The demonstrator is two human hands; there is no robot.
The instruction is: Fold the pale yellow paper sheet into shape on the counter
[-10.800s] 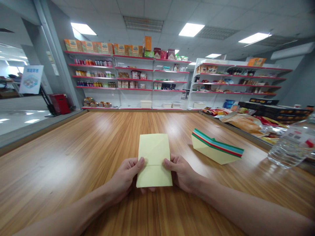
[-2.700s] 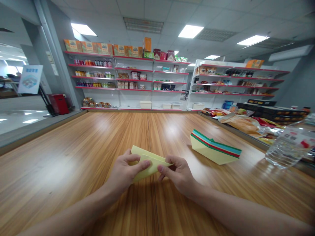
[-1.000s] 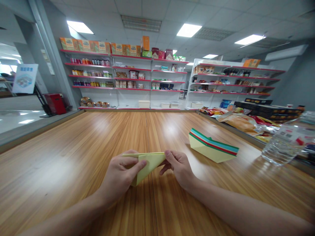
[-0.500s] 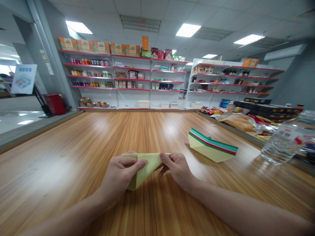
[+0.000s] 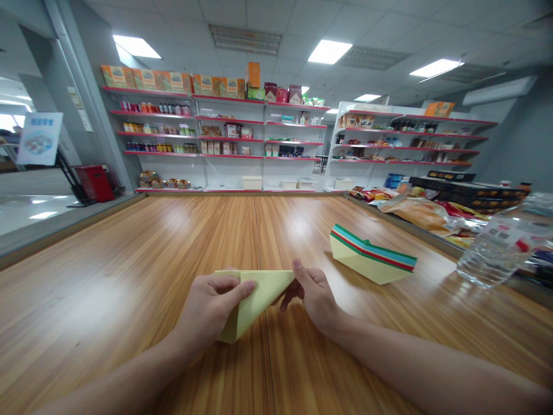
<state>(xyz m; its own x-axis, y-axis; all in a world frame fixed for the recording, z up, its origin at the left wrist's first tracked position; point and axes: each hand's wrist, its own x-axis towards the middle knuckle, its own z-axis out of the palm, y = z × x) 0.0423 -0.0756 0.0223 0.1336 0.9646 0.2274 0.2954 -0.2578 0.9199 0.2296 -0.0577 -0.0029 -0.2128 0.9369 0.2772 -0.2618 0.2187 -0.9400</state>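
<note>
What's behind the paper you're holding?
Behind the paper, I see some table and, near its right tip, fingers of the right hand. The paper covers whatever else is there.

Folded paper [image 5: 260, 295] pale ylw; boat [image 5: 370, 257] same w/ grn, blue, red stripes.

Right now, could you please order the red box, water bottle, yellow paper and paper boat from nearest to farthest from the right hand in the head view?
1. Yellow paper: just left of the right hand.
2. Paper boat: ahead and right.
3. Water bottle: farther right, near the table edge.
4. Red box: far left, beyond the table.
</note>
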